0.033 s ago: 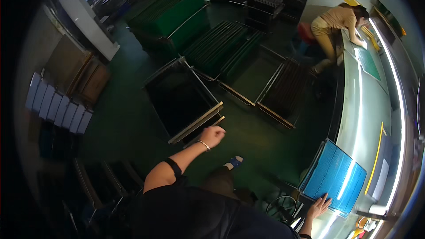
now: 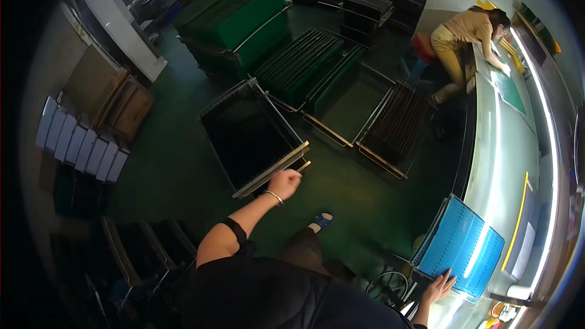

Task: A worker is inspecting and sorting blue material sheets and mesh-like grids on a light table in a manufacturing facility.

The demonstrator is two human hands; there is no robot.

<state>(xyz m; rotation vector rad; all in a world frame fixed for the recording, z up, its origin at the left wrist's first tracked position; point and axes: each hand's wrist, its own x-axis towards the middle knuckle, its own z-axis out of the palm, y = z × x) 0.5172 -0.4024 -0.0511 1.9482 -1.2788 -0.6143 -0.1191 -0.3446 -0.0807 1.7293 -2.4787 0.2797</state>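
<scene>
My left hand (image 2: 285,184) is in the air with its fingers curled in, a bracelet at the wrist, and nothing shows in it. It overlaps the front edge of a dark slotted rack (image 2: 250,131) on the floor; touching or apart, I cannot tell. My right hand (image 2: 436,289) lies with fingers stretched out on the lower edge of a blue perforated panel (image 2: 464,245). That panel sits tilted at the near end of a long lit worktable (image 2: 492,164), with a dark frame edge showing along its left side.
Green panels fill a tall stack (image 2: 244,21) and a low rack (image 2: 301,64) beyond. Another rack (image 2: 393,122) stands to the right of them. A person (image 2: 466,36) leans over a green panel (image 2: 509,92) at the table's far end. White boxes (image 2: 79,143) line the left wall.
My left hand has shifted slightly left and up, away from the front bar's right end. The right hand stays on the blue panel. The other person's hand has moved slightly.
</scene>
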